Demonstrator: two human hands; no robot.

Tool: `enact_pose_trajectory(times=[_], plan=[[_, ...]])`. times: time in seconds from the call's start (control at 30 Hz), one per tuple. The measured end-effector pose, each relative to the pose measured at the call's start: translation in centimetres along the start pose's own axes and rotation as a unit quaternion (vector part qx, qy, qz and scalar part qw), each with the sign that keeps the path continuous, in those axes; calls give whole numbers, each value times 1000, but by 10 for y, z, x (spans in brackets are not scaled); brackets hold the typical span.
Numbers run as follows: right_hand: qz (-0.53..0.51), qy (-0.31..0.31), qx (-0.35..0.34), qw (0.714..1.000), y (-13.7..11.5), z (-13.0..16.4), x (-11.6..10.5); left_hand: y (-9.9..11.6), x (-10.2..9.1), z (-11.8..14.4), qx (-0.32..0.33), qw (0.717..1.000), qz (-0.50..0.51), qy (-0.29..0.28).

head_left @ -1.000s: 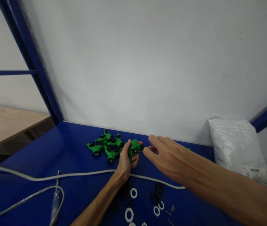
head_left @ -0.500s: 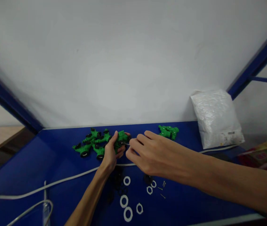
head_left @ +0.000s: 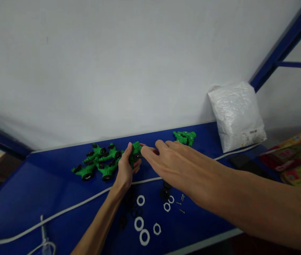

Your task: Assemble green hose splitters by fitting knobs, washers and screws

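My left hand [head_left: 126, 168] is wrapped round a green plastic Y-shaped hose splitter [head_left: 135, 148], its thumb along the near side. My right hand [head_left: 163, 156] comes in from the right with its fingers pinched together against the splitter's right side. What those fingers hold is hidden behind the hand. Left of my left hand lies a cluster of similar green splitters [head_left: 107, 170] with black fittings. Below the hands are several white ring washers [head_left: 139, 224], dark round parts [head_left: 164, 193] and a few small screws [head_left: 182, 211].
More green parts [head_left: 184, 137] lie behind my right hand. A white plastic package [head_left: 236, 115] leans on the wall at the right, by colourful packaging [head_left: 296, 156]. A white cable [head_left: 73, 202] crosses the blue table [head_left: 68, 226]. A clear slim tool [head_left: 44, 235] lies at the lower left.
The view has tilted and shifted. My right hand has turned over more and moved closer to the splitter, covering the thin metal shaft seen before. My left hand keeps its grip.
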State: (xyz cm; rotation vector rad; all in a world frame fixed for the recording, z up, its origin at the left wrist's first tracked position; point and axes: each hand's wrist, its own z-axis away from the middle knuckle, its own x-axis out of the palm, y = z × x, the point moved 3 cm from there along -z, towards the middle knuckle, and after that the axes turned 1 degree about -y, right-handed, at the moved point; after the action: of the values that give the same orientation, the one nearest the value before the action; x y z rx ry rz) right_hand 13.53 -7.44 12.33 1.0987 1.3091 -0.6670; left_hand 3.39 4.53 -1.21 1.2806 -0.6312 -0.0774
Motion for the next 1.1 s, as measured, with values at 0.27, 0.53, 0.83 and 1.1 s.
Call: enact_pose_trajectory(times=[0.27,0.53,0.83,1.1], plan=[[-3,-35,64,997,7,-1,3,-6,5,0,-8,1000,2,-11],[21,-27,86,996,2,4,13,-10,0,5,-18,999,-27,-22],[60,33,-80,994,-12,13,27,-13,3,10,-17,999,-41,19],[-474,-136,322,808,15,14,39,-11,4,15,10,995,-85,54]])
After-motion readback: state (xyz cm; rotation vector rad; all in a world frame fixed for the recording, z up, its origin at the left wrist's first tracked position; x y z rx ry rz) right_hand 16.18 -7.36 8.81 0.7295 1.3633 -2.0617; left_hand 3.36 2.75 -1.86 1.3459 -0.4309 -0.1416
